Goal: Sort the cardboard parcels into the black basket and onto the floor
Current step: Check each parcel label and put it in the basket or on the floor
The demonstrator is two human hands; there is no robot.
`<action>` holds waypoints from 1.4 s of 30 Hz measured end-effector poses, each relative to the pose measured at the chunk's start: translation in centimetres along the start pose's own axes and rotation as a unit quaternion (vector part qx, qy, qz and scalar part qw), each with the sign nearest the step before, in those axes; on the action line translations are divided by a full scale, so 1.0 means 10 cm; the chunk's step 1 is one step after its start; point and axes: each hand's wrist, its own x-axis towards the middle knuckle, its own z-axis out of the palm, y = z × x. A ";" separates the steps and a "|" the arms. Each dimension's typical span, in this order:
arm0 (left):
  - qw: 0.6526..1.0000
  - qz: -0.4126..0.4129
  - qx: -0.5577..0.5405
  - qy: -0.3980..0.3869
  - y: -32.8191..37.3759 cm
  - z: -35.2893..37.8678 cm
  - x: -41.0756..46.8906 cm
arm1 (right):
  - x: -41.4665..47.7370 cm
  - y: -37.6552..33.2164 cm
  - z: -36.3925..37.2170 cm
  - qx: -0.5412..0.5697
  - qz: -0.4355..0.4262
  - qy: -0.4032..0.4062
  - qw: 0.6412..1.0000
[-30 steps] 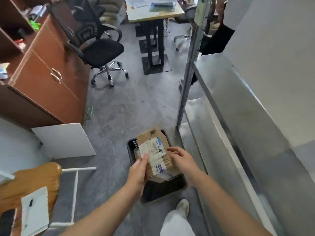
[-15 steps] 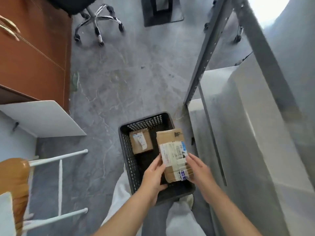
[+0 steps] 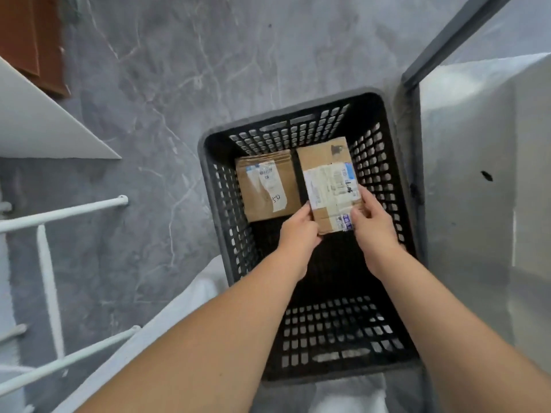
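A black perforated basket (image 3: 220, 186) stands on the grey floor below me. Both my hands are inside it, holding a long cardboard parcel (image 3: 322, 162) with a white label and blue tape. My left hand (image 3: 298, 231) grips its near left corner. My right hand (image 3: 372, 225) grips the near right edge, fingers curled over the top. The parcel lies along the basket's right side, low inside. A smaller cardboard parcel (image 3: 267, 186) with a white label lies on the basket's bottom at the far left, beside the held one.
A metal shelf unit (image 3: 471, 162) with a grey upright post stands right against the basket. A white chair frame (image 3: 47, 263) is at the left. A white board (image 3: 44, 129) and a brown cabinet (image 3: 35, 40) are at the upper left. My light trousers (image 3: 190, 308) show below.
I have bent down over the basket. The held parcel has gone from above the basket down into its right side, next to the smaller parcel.
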 end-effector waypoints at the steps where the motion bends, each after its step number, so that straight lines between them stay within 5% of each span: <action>1: 1.000 -0.001 -0.005 0.009 -0.02 0.02 0.13 | 0.12 0.00 0.06 -0.009 0.000 0.007 1.000; 9: 0.998 -0.006 0.014 0.056 -0.12 -0.09 0.77 | 0.81 0.25 0.43 -0.046 0.029 0.038 0.998; 17: 0.991 -0.015 0.112 0.067 0.14 -0.13 0.87 | 1.02 0.06 0.45 -0.175 0.087 -0.068 0.978; 20: 0.977 0.013 0.200 0.069 0.27 -0.03 0.63 | 0.83 -0.18 0.38 -0.256 0.065 -0.035 0.964; 27: 0.949 0.093 0.289 0.088 0.81 0.24 -0.39 | -0.26 -1.06 0.09 -0.288 0.021 -0.118 0.950; 35: 0.893 0.261 0.339 0.141 2.34 0.46 -2.49 | -1.89 -3.10 -0.54 -0.325 -0.198 -0.092 0.920; 42: 0.733 0.534 0.350 0.235 3.35 0.47 -4.88 | -4.12 -4.90 -1.03 -0.300 -0.513 0.055 0.803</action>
